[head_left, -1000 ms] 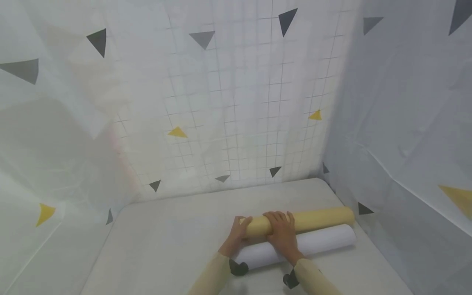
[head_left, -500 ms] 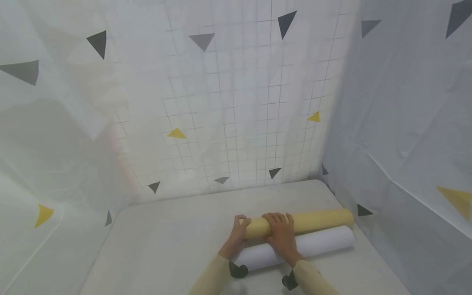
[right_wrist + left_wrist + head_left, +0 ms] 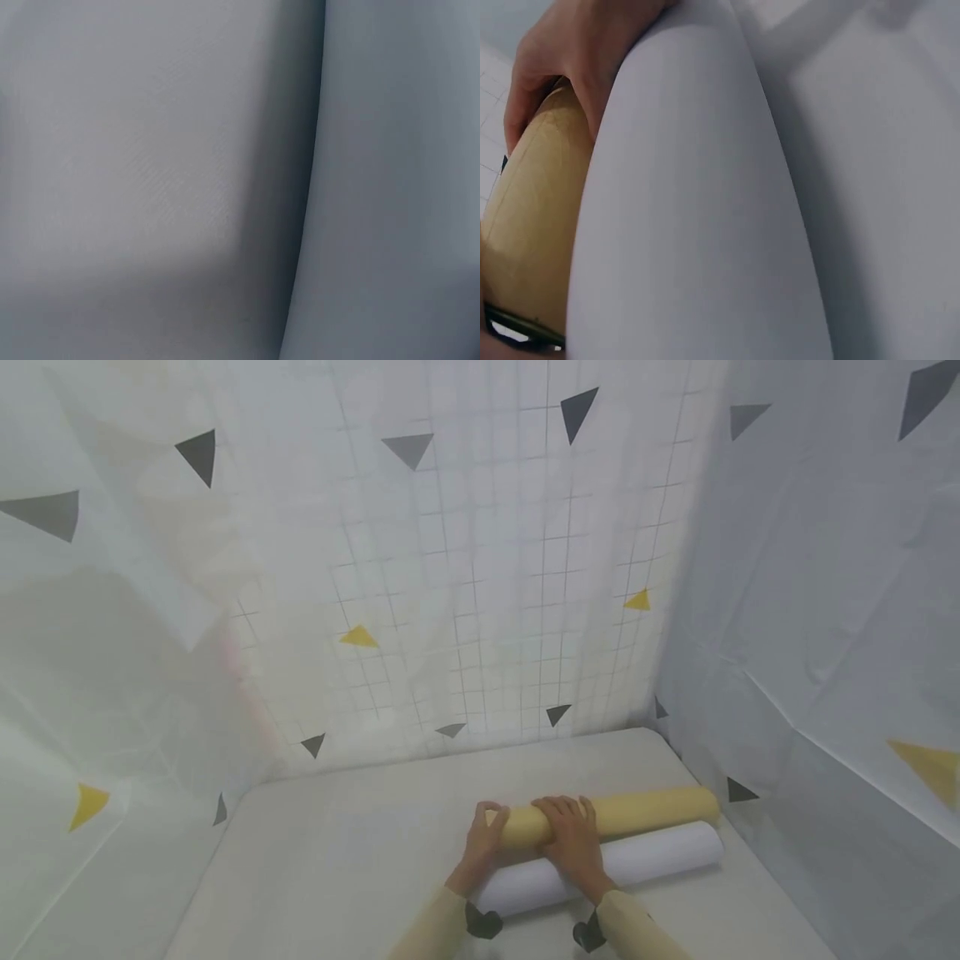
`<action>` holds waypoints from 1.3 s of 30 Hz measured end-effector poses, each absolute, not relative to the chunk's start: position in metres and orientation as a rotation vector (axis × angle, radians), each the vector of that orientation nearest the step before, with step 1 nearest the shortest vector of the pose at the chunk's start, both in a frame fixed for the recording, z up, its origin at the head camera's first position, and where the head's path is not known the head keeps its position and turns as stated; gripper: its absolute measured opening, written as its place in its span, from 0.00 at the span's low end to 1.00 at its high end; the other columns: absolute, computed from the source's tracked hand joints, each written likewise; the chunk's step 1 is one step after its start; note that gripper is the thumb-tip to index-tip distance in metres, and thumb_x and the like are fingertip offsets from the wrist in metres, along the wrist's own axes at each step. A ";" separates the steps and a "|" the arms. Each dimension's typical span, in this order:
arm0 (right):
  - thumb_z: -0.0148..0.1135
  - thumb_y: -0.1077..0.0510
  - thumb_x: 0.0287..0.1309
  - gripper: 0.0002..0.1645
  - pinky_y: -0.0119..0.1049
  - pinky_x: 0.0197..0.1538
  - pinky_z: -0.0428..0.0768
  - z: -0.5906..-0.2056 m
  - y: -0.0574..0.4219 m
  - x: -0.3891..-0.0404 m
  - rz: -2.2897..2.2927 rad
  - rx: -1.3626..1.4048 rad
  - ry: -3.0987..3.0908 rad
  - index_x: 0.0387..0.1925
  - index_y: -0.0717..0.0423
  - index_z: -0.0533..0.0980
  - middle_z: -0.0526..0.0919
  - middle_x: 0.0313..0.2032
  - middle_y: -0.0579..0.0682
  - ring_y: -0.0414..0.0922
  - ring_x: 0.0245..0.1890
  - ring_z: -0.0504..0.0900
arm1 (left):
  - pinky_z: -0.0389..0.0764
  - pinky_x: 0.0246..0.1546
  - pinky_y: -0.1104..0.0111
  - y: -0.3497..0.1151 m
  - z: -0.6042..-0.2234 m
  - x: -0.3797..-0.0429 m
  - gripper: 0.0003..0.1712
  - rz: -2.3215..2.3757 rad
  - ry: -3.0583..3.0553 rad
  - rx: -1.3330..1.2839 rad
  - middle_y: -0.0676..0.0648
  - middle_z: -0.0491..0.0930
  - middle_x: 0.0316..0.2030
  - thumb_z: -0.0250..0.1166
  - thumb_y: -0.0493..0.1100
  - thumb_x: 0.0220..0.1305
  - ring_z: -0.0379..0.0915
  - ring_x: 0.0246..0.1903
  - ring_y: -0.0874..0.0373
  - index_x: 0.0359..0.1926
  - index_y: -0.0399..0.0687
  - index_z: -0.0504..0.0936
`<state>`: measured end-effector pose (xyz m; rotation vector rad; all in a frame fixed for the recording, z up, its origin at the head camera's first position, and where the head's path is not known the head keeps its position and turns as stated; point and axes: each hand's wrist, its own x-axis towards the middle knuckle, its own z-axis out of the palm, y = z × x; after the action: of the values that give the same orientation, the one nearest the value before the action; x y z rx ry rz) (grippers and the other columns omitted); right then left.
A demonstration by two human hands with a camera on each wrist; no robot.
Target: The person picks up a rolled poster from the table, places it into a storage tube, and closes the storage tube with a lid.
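A long pale-yellow roll (image 3: 652,810) lies across the right side of the white padded surface. My left hand (image 3: 483,839) grips its left end, thumb on the near side and fingers over the top. Further right along the same roll, my right hand (image 3: 573,839) curls over it from above. Nearer to me lies a white roll (image 3: 663,857), roughly parallel, passing under my right wrist. The left wrist view shows the right hand (image 3: 585,52) round the yellow roll (image 3: 540,217), beside the large white roll (image 3: 697,195). In the right wrist view only the white roll (image 3: 405,180) and the surface appear.
White sheeting with a grid and grey and yellow triangles forms a back wall (image 3: 495,610) and side walls, the right one (image 3: 825,610) close to the rolls' ends. The white surface (image 3: 337,860) extends to the left of the hands.
Both hands keep their hold on the yellow roll. The head view tilts slightly, so everything sits a little lower in the picture. The left hand shows slightly changed finger and wrist angles.
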<state>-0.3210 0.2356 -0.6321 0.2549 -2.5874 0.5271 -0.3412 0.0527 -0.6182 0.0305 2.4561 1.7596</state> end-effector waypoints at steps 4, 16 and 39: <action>0.85 0.54 0.31 0.47 0.65 0.75 0.60 -0.632 0.236 -0.319 0.543 0.282 -2.586 0.60 0.44 0.78 0.84 0.58 0.48 0.54 0.62 0.78 | 0.77 0.42 0.65 0.045 -0.623 -0.340 0.30 1.779 2.448 0.139 0.38 0.79 0.53 0.62 0.61 0.68 0.77 0.47 0.52 0.58 0.47 0.68; 0.85 0.45 0.32 0.50 0.65 0.74 0.60 -0.640 0.237 -0.319 0.527 0.378 -2.508 0.62 0.48 0.77 0.83 0.62 0.50 0.58 0.71 0.72 | 0.76 0.43 0.65 0.022 -0.625 -0.341 0.39 1.625 2.593 0.454 0.38 0.78 0.51 0.78 0.48 0.53 0.74 0.43 0.56 0.62 0.44 0.69; 0.78 0.43 0.47 0.36 0.66 0.72 0.65 -0.648 0.243 -0.321 0.531 0.373 -2.504 0.58 0.49 0.80 0.84 0.60 0.52 0.59 0.66 0.77 | 0.73 0.51 0.57 -0.018 -0.645 -0.340 0.39 1.555 2.678 0.421 0.35 0.78 0.53 0.77 0.48 0.53 0.71 0.48 0.51 0.62 0.43 0.71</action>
<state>-0.3210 0.2431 -0.6484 0.3732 -2.5035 0.5311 -0.3396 -0.0180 -0.6448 0.4206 2.6775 1.5548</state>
